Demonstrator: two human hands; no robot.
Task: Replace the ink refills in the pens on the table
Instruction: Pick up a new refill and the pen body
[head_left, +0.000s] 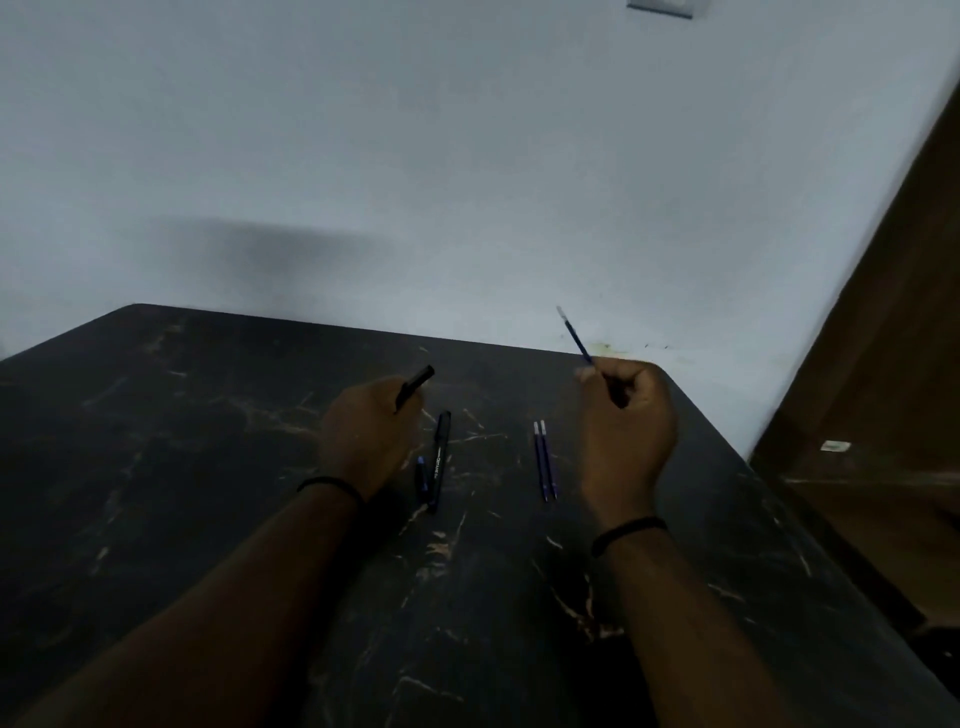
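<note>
Gripping a black pen barrel (414, 387) in my left hand (370, 439), my right hand (626, 431) pinches a blue refill (575, 336) near the desk's (208, 467) far right corner. Next, I judge, its tip must meet the barrel's opening.

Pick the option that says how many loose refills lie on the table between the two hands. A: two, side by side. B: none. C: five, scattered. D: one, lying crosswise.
A: two refills lie parallel on the table, just left of the right hand, which holds a third refill raised.
</note>
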